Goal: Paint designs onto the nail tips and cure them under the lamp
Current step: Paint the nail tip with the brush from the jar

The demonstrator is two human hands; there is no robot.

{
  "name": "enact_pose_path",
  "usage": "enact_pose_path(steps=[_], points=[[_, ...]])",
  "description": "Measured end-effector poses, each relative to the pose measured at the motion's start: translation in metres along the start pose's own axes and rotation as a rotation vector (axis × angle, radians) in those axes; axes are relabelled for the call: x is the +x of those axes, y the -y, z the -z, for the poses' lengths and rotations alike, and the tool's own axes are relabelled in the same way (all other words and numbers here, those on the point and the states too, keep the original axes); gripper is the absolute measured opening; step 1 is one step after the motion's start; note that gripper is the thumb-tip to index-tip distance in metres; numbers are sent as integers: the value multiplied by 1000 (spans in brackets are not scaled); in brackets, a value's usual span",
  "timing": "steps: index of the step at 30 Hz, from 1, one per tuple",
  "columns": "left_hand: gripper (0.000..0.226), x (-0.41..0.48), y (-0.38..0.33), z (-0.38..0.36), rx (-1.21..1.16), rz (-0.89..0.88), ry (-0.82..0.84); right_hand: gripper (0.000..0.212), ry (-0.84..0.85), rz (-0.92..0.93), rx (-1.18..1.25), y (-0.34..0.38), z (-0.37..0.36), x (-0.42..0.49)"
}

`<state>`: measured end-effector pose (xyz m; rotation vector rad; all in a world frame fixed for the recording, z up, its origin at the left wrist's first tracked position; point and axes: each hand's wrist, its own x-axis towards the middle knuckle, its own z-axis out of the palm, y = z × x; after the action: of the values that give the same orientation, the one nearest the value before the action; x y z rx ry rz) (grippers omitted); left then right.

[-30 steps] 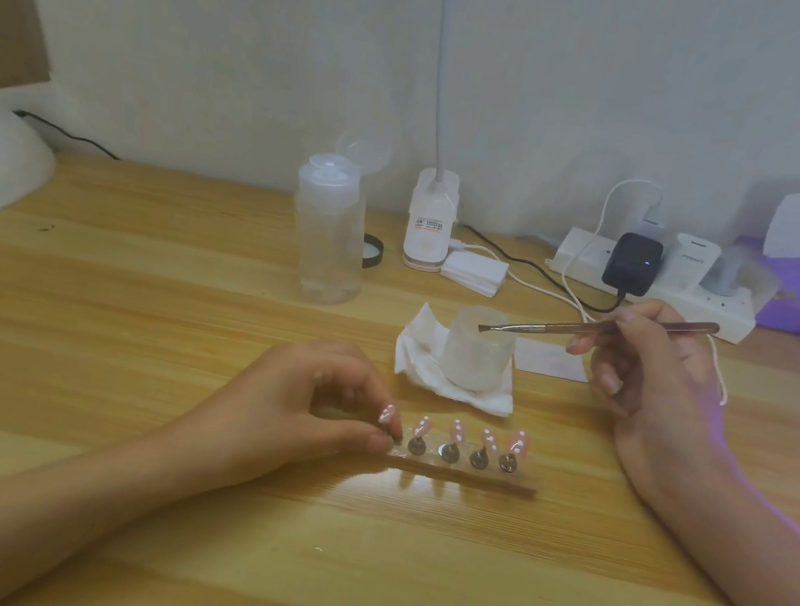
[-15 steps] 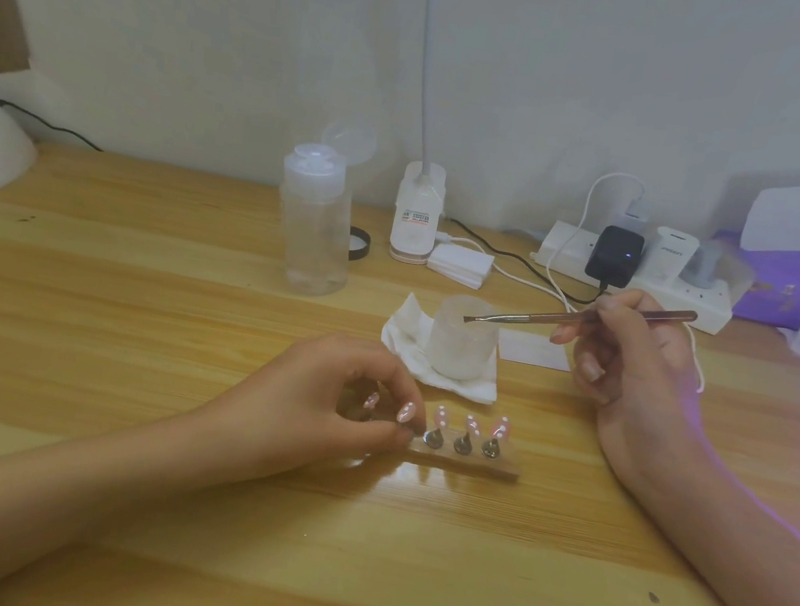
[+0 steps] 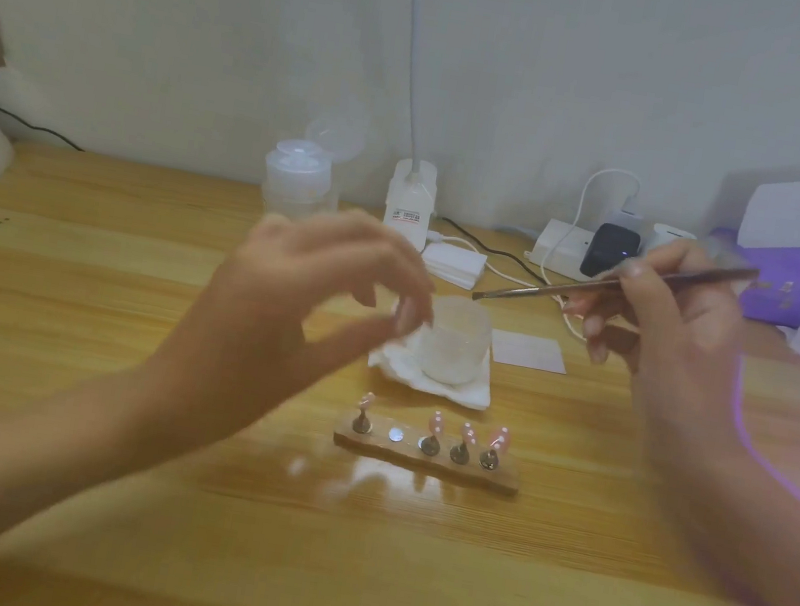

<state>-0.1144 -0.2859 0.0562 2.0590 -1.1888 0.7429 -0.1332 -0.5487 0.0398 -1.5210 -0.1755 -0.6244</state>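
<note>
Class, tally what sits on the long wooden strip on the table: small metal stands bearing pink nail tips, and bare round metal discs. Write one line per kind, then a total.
On the long wooden strip:
small metal stands bearing pink nail tips: 4
bare round metal discs: 1
Total: 5

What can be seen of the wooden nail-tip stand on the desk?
The wooden stand is a low, light-brown strip lying flat on the table, in front of the frosted jar. Five spots run along it: four hold small metal pegs topped with pink nail tips; the second from the left is a bare metal disc. Only the table touches it.
</note>
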Motion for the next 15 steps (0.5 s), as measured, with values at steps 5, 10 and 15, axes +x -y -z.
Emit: enact_pose_path(steps=[5,10,15], points=[[5,30,20,-19,-530,419,-71,17,201,65,-289,11,-4,7],[3,16,32,-51,-728,594,-18,16,272,81,-381,9,-10,4],[16,5,44,-52,-698,572,9,16,278,77,-399,3,-14,-1]])
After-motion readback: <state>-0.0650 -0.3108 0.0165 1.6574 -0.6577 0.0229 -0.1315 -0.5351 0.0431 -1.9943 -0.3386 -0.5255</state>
